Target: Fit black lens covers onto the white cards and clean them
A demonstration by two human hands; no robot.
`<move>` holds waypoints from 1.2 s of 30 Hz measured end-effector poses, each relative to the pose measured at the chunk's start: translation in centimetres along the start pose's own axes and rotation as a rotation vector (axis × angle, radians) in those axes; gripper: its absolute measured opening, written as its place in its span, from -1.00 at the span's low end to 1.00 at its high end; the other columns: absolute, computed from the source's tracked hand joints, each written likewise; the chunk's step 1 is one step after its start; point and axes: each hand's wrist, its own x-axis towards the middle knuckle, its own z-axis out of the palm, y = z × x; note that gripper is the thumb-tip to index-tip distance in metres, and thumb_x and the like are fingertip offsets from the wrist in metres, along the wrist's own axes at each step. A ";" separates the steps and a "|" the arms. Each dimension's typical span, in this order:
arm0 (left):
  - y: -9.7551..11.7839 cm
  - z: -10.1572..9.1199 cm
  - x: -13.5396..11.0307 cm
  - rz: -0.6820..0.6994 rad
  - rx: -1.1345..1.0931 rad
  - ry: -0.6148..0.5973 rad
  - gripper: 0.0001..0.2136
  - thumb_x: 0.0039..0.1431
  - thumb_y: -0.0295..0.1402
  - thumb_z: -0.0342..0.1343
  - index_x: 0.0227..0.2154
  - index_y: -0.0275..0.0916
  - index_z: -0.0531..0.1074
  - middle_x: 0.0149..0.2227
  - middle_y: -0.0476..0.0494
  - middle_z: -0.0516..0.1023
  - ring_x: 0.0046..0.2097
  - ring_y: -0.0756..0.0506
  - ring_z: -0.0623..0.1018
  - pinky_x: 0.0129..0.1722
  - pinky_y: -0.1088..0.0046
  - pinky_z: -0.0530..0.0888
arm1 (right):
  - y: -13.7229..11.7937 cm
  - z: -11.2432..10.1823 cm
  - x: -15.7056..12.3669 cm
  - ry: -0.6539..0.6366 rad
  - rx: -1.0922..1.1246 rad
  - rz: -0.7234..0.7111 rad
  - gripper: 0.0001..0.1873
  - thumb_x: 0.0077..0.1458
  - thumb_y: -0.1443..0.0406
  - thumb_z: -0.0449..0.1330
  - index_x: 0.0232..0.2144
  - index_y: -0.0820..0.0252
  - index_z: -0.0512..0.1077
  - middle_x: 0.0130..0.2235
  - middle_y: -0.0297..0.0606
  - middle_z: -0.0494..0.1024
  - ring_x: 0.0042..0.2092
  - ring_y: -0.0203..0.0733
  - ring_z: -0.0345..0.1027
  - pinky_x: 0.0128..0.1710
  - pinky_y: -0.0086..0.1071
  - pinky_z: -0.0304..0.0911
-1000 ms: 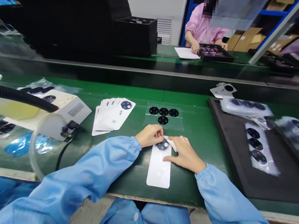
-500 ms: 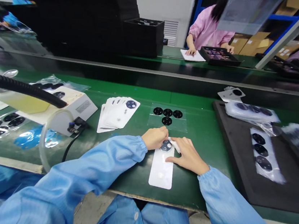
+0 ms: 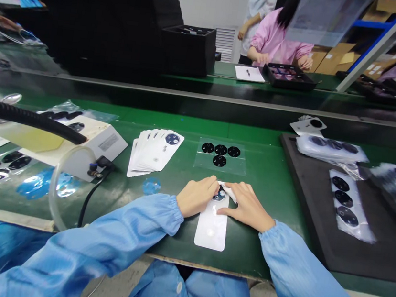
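Observation:
A long white card [image 3: 211, 229] lies on the green mat in front of me, with a dark round lens piece [image 3: 219, 194] near its top end. My left hand [image 3: 195, 196] grips the card's top left, its fingertips against the lens piece. My right hand [image 3: 246, 206] holds the card's right side, fingers beside a curled white film tab [image 3: 229, 192]. The hands partly hide the lens piece. Above them lies a clear sheet [image 3: 219, 163] with four black lens pieces. A fanned stack of white cards [image 3: 154, 150] sits to the left.
A scrap of blue film [image 3: 151, 186] lies left of my hands. A black hose [image 3: 31, 121] and a white box [image 3: 104, 144] stand at left. Bagged lens pieces rest on a black pad [image 3: 305, 214] at right. A person in pink [image 3: 280, 38] works across the line.
A blue film scrap now shows on the mat left of the card. My left hand has shifted slightly down and left. The person in pink has moved away from the paper, and another person stands behind.

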 end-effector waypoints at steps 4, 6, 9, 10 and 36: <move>1.5 -0.1 -2.4 0.059 -0.024 0.037 -0.88 0.31 -0.48 -0.15 -0.32 -0.25 0.27 -0.28 -0.13 0.41 -0.25 -0.08 0.46 -0.51 0.49 0.29 | -0.1 -0.1 0.1 -0.006 -0.003 -0.010 -0.29 -0.02 -0.03 0.31 0.09 0.13 0.23 -0.04 -0.16 0.45 -0.09 0.01 0.24 -0.04 -0.16 0.14; 2.4 -0.5 -3.9 0.069 -0.053 0.061 -0.88 0.30 -0.47 -0.14 -0.34 -0.23 0.26 -0.31 -0.10 0.42 -0.27 -0.07 0.47 -0.49 0.48 0.30 | 0.0 0.0 0.1 -0.006 -0.002 -0.015 -0.33 0.02 0.01 0.29 0.10 0.12 0.22 -0.02 -0.16 0.44 -0.08 0.00 0.24 -0.04 -0.16 0.13; 2.6 -1.6 -6.3 -0.025 -0.107 0.132 -0.91 0.30 -0.44 -0.12 -0.32 -0.21 0.26 -0.27 -0.07 0.44 -0.27 -0.03 0.49 -0.43 0.51 0.37 | 0.4 0.2 0.0 0.003 0.003 -0.012 -0.34 0.03 0.00 0.27 0.09 0.14 0.24 -0.08 -0.15 0.45 -0.09 0.02 0.24 -0.05 -0.14 0.14; 2.1 -2.0 -7.1 -0.095 -0.120 0.173 -0.91 0.30 -0.44 -0.13 -0.30 -0.21 0.26 -0.26 -0.06 0.45 -0.27 0.00 0.49 -0.40 0.53 0.39 | 0.6 0.3 0.1 0.007 0.006 -0.009 -0.32 0.01 -0.04 0.27 0.09 0.14 0.25 -0.11 -0.14 0.45 -0.10 0.04 0.24 -0.06 -0.13 0.15; 0.6 1.0 -3.1 -0.090 -0.225 0.157 -0.28 0.08 0.02 0.15 0.21 -0.26 0.11 0.25 -0.35 0.21 0.24 -0.27 0.27 0.17 0.13 0.32 | 2.0 1.2 -1.3 0.181 0.101 -0.255 -0.58 0.10 0.52 -0.03 -0.04 0.15 0.38 -0.36 -0.22 0.39 -0.28 -0.09 0.24 -0.18 -0.13 0.25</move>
